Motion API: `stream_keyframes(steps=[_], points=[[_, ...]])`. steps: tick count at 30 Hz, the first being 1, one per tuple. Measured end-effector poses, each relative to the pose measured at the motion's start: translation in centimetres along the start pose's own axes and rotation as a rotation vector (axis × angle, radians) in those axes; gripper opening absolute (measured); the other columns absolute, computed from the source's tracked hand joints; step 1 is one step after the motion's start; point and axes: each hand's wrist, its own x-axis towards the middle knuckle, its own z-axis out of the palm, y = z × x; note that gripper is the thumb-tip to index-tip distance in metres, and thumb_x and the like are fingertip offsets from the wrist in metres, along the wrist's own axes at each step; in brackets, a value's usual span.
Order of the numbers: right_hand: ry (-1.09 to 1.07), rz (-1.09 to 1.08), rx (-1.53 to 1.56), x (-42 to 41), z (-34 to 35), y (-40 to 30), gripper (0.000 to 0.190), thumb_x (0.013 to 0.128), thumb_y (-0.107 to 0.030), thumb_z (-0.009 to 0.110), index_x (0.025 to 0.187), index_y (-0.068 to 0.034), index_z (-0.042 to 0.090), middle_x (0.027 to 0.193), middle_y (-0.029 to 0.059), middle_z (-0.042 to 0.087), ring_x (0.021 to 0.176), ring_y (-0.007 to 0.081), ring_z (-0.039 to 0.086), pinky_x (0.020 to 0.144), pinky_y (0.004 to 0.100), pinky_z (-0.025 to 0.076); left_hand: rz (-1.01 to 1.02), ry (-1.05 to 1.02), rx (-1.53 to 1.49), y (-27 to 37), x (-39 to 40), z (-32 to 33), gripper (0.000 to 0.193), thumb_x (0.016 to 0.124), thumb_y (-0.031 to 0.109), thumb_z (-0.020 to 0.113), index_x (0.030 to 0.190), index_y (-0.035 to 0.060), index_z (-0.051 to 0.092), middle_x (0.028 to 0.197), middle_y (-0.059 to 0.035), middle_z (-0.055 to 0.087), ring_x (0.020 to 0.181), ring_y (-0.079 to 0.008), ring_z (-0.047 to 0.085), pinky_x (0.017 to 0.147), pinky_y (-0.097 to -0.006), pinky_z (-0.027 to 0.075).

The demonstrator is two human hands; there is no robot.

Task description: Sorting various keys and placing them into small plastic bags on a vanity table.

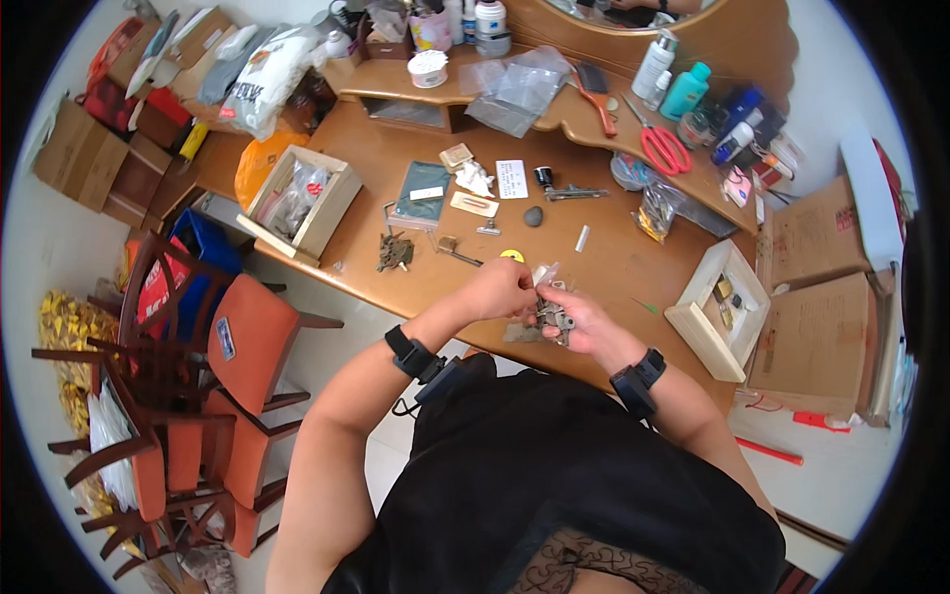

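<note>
My right hand (pixel 586 321) cups a bunch of small grey metal parts (pixel 554 318), possibly keys. At the bunch's upper left edge, my left hand (pixel 505 291) has its fingertips pinched together; the exact piece between them is hidden. A bit of clear plastic (pixel 548 273) sticks up between the hands. Below them, a flat translucent packet (pixel 523 332) lies at the table's front edge. Just beyond my left hand are a yellow disc (pixel 512 256) and a small hammer-like tool (pixel 449 243). Farther left sits a heap of dark brownish pieces (pixel 394 252).
A wooden drawer box (pixel 338 204) with plastic bags stands left, another (pixel 679 315) with a padlock right. On the table (pixel 616 275) lie a dark stone (pixel 533 216), a white strip (pixel 582 237) and a metal tool (pixel 575 193). Red-handled scissors (pixel 664 148) rest on the shelf.
</note>
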Motion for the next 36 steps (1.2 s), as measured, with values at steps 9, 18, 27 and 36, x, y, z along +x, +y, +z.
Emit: stream_keyframes(steps=[9,18,27,36], points=[[0.105,-0.001,0.023,-0.5,-1.5,1.2,0.017,0.087,-0.02,0.06,0.095,-0.007,0.053,0.079,0.0088,0.06,0.064,0.0193,0.06,0.038,0.0229,0.038,0.199,0.341,0.65,-0.5,0.8,1.5,0.015,0.072,0.012,0.06,0.078,-0.0005,0.057,0.071,-0.0194,0.062,0.065,-0.0349,0.063,0.058,-0.0419,0.052],[0.176,-0.023,0.025,-0.8,-2.3,0.7,0.014,0.087,-0.018,0.057,0.093,-0.007,0.051,0.077,0.0105,0.059,0.062,0.0202,0.059,0.035,0.0231,0.037,0.201,0.445,0.551,1.1,0.4,2.0,0.021,0.076,0.008,0.055,0.095,0.0006,0.053,0.081,-0.0214,0.061,0.071,-0.0401,0.06,0.064,-0.0453,0.051],[0.114,-0.01,0.229,-1.4,-2.9,-0.3,0.016,0.087,-0.02,0.061,0.092,-0.009,0.051,0.075,0.0107,0.059,0.061,0.0222,0.059,0.036,0.0235,0.038,0.245,0.494,0.447,0.6,0.9,2.3,0.01,0.079,0.009,0.056,0.086,0.0022,0.057,0.082,-0.02,0.061,0.074,-0.0383,0.061,0.065,-0.0462,0.049],[0.049,-0.475,0.566,-2.6,0.1,-4.4,0.016,0.087,-0.021,0.063,0.093,-0.011,0.052,0.08,0.008,0.06,0.069,0.0205,0.059,0.043,0.0243,0.04,0.179,0.489,0.501,2.0,2.6,4.6,0.013,0.078,0.01,0.056,0.087,0.0012,0.055,0.075,-0.0218,0.06,0.069,-0.0409,0.06,0.063,-0.0484,0.048]])
